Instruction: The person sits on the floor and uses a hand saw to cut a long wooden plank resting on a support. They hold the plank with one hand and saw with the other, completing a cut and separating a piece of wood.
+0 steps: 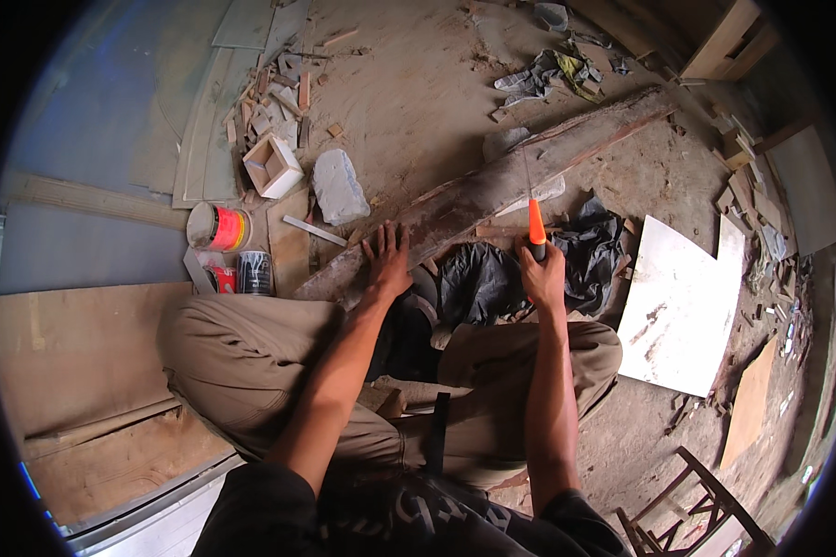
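Note:
A long, weathered wooden plank [455,200] slants from beside my left knee up to the far right. My left hand [389,260] lies flat on its near end, fingers spread. My right hand [541,274] is closed round the orange and black handle of what looks like a handsaw [536,223], seen edge-on. Its thin blade points away from me across the plank's middle; where it meets the wood is too blurred to tell. Beneath the plank, a grey stone block [505,142] shows at its far side. Crumpled black plastic [478,283] lies between my hands.
Left of the plank are a pale concrete block [337,186], a small wooden box [272,167], paint cans [254,272] and wood scraps. A white sheet [683,306] lies at the right, near a wooden frame [697,506]. Large boards [93,343] cover the left side.

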Available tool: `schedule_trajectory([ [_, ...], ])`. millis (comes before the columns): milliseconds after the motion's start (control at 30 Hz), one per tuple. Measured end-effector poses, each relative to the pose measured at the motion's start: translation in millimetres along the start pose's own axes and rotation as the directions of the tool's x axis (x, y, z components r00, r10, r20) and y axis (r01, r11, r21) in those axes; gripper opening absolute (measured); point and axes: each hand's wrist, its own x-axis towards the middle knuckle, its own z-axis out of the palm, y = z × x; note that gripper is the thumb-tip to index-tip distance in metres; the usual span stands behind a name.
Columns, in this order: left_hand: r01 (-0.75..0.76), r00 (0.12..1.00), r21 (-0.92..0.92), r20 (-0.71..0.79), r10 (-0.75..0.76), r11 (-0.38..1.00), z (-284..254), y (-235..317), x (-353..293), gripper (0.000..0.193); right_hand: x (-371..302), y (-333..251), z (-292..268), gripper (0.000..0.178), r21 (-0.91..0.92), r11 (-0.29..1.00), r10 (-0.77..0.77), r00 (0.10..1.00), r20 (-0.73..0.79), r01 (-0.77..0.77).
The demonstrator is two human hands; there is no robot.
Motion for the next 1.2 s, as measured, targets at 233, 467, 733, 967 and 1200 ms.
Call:
schedule_trajectory([
  [233, -0.109, 0.99, -0.069, 0.085, 0.115, 0.992, -51, -64, 63, 0.093, 4, -2, 10, 0.026, -0.001, 1.0, -0.026, 0.999, 0.036, 0.026],
  [467, -0.046, 0.997, -0.249, 0.048, 0.06, 0.967, -90, -91, 120, 0.073, 7, 0, 29, 0.025, -0.006, 0.996, -0.083, 0.994, 0.07, 0.084],
  [733, -0.18, 0.956, -0.083, -0.248, 0.155, 0.98, -95, -125, 174, 0.071, 1, 8, 57, 0.027, 0.024, 0.999, -0.03, 0.994, 0.102, 0.027],
  [967, -0.157, 0.95, -0.143, -0.291, 0.11, 0.977, -84, -124, 180, 0.066, 3, 4, 74, 0.02, -0.074, 0.985, -0.145, 0.983, 0.116, 0.154],
  [1200, 0.11, 0.991, -0.283, 0.102, -0.084, 0.953, -130, -106, 175, 0.056, 24, 9, 78, 0.029, 0.039, 0.99, -0.139, 0.988, 0.067, 0.137],
])
